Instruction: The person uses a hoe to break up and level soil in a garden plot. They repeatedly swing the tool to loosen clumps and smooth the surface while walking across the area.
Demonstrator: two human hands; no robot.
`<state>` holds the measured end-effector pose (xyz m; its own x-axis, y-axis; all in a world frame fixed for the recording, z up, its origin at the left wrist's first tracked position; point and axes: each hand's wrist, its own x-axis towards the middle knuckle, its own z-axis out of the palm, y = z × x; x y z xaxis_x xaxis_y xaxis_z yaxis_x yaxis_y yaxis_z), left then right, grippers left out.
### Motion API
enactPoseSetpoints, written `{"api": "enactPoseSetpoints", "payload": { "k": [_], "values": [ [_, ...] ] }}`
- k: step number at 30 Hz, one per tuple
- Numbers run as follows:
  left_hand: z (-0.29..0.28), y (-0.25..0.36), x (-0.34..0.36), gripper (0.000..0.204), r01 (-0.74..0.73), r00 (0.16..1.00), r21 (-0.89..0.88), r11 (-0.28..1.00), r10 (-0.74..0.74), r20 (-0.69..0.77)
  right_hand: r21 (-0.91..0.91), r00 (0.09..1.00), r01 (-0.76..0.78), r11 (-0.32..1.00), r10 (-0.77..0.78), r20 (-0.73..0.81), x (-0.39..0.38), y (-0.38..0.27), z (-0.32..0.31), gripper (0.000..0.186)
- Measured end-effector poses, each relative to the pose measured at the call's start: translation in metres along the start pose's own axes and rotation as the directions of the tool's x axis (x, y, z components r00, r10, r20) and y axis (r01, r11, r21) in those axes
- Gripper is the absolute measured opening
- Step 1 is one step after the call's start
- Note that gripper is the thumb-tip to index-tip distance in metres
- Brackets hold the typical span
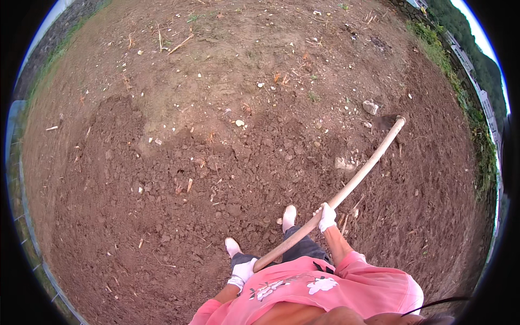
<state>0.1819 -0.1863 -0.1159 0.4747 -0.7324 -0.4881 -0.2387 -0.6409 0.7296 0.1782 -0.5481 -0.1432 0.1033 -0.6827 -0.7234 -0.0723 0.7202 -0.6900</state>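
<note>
A hoe with a long pale wooden handle (360, 176) slants from my waist up to the far right. Its dark blade (385, 122) rests at the soil, partly sunk or hidden there. In a white glove, my left hand (243, 272) is closed round the handle's near end. Further up the shaft, my right hand (327, 218), gloved too, grips it with wrapped fingers. Just beyond the blade lies a pale stone (370, 107); another light stone (343, 163) sits left of the handle.
Brown, clodded soil (227, 179) spreads around my light-coloured boots (289, 218). Smoother ground with scattered pebbles and dry stalks (180, 44) lies farther off. Green plants (479, 122) line the right edge, and a blue-grey edging (33, 244) runs along the left.
</note>
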Motion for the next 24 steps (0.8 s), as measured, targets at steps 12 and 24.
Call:
{"api": "enactPoseSetpoints", "payload": {
  "k": [12,24],
  "values": [
    [-0.017,0.185,0.147,0.042,-0.104,0.966,0.035,0.994,0.11,-0.232,-0.082,0.836,0.524,0.848,-0.493,0.243,0.041,-0.277,0.077,0.01],
    [-0.007,0.056,-0.058,0.038,0.491,0.864,-0.031,0.871,-0.482,0.148,-0.311,0.936,-0.232,0.922,0.299,0.187,0.011,0.099,0.051,0.011]
  ]
}}
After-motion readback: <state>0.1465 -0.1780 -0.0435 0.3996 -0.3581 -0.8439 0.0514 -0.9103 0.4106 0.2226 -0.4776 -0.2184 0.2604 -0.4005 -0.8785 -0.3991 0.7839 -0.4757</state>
